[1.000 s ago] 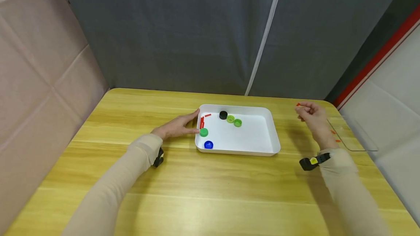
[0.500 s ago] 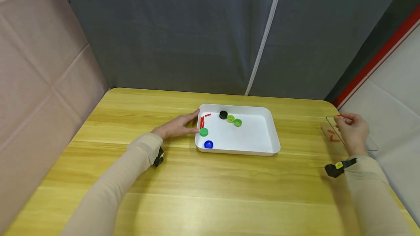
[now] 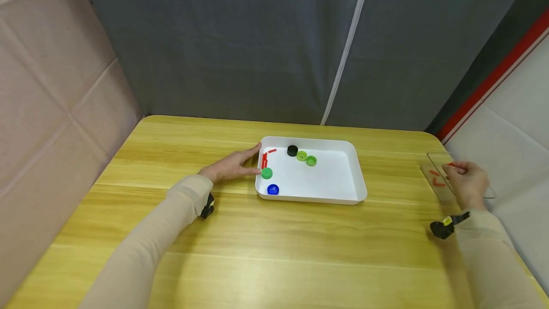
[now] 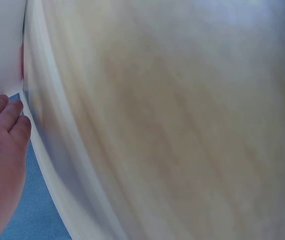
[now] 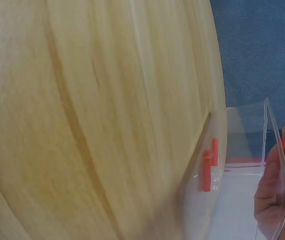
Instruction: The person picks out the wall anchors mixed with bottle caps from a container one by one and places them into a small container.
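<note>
At the left end of the white tray [image 3: 317, 200], my left hand [image 3: 231, 165] rests its spread thumb and fingers against the rim. My right hand [image 3: 467, 182] is over the clear plastic box [image 5: 242, 120] at the table's right side, pinching a small red stick [image 3: 449, 164] between thumb and fingertips. Several other red sticks [image 5: 206, 172] lie in that box, seen through its wall in the right wrist view. Inside the tray, a few red sticks [image 3: 264, 160] lie along the left wall, near a green bottle cap [image 3: 267, 173] and a blue cap [image 3: 272, 189].
Farther back in the tray are a black cap [image 3: 292, 150], a yellow-green cap [image 3: 302, 156] and another green cap [image 3: 311, 160]. A grey curtain [image 3: 223, 51] hangs behind the wooden table [image 3: 300, 252]. White panels flank both sides.
My right hand has carried the red stick rightward from beside the clear box to over it, then shifted slightly nearer to me. My left hand stays at the tray.
</note>
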`<state>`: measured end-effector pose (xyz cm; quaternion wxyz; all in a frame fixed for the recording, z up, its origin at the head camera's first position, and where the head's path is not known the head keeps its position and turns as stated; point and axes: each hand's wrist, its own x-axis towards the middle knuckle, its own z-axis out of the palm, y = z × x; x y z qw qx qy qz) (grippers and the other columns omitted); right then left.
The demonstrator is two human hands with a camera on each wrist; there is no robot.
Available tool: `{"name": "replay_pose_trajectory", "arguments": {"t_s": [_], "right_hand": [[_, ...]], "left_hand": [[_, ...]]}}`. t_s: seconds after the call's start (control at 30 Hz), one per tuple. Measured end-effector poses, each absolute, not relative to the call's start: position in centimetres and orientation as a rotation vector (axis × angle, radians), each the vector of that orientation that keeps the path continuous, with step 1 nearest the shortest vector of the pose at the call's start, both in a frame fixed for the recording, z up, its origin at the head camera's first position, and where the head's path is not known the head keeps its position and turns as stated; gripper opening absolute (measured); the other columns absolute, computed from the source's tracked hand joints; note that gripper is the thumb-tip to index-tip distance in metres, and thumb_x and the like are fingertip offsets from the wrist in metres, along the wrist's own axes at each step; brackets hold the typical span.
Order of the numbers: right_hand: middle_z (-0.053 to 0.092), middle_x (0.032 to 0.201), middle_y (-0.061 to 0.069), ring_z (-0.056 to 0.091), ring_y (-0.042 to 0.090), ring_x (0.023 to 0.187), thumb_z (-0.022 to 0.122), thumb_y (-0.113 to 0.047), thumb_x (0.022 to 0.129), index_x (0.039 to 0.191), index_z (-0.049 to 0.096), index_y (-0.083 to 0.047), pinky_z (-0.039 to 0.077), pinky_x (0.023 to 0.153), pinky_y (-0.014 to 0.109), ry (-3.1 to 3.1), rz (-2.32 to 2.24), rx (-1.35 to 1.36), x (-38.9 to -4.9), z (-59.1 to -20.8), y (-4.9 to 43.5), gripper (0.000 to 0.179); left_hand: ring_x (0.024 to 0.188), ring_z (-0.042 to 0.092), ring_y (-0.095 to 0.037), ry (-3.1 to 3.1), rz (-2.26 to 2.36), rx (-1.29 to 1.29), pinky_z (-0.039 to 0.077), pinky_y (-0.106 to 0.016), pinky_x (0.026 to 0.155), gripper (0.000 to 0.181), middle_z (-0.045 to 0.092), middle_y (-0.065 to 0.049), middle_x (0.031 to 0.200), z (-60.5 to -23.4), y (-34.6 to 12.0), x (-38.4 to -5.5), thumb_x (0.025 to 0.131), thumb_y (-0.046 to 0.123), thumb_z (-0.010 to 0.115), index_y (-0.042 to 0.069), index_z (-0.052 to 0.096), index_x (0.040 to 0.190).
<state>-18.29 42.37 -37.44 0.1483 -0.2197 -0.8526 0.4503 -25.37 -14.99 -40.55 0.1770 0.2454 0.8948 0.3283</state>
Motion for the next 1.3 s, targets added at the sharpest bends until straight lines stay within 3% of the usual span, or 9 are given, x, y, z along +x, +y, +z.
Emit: {"name": "replay_pose_trajectory", "arguments": {"t_s": [0.37,0.67,0.87,0.97,1.3], "right_hand": [[0.043,0.054,-0.03,0.044,-0.009,0.048,0.059,-0.025,0.09,0.089,0.057,-0.017,0.039,0.045,0.013,-2.543,1.127,-0.656,-18.4,-37.4,42.1,0.008],[0.048,0.054,-0.031,0.051,-0.009,0.046,0.059,-0.019,0.09,0.09,0.057,-0.015,0.043,0.043,0.013,-2.509,1.271,-0.628,-18.4,-37.5,42.0,0.005],[0.042,0.054,-0.034,0.045,-0.01,0.047,0.058,-0.025,0.091,0.111,0.057,0.006,0.04,0.043,0.014,-2.597,1.117,-0.614,-18.3,-37.4,41.9,0.037],[0.042,0.055,-0.032,0.045,-0.009,0.047,0.057,-0.025,0.091,0.116,0.055,0.009,0.04,0.044,0.014,-2.601,1.106,-0.621,-18.3,-37.4,41.9,0.042],[0.045,0.06,-0.025,0.044,-0.007,0.046,0.06,-0.024,0.09,0.098,0.058,-0.016,0.039,0.04,0.014,-2.438,1.17,-0.633,-18.6,-36.6,40.4,0.011]], "left_hand": [[0.144,0.013,-0.019,2.55,0.909,0.706,0.016,-0.041,0.117,0.091,0.008,0.006,0.158,-40.8,-15.0,-25.5,0.085,0.053,0.062,0.027,0.007,0.152],[0.144,0.013,-0.019,2.55,0.902,0.709,0.017,-0.041,0.117,0.091,0.008,0.006,0.158,-40.7,-15.0,-25.4,0.085,0.052,0.062,0.027,0.007,0.152],[0.144,0.013,-0.019,2.543,0.911,0.709,0.016,-0.041,0.117,0.09,0.008,0.005,0.158,-40.7,-15.0,-25.4,0.085,0.051,0.062,0.027,0.007,0.152],[0.144,0.013,-0.019,2.544,0.909,0.707,0.016,-0.041,0.117,0.09,0.008,0.005,0.158,-40.7,-15.0,-25.3,0.086,0.051,0.062,0.027,0.007,0.152],[0.144,0.013,-0.018,2.542,0.911,0.694,0.017,-0.042,0.117,0.09,0.009,0.006,0.158,-40.6,-15.1,-25.3,0.085,0.052,0.062,0.029,0.006,0.152]]}}
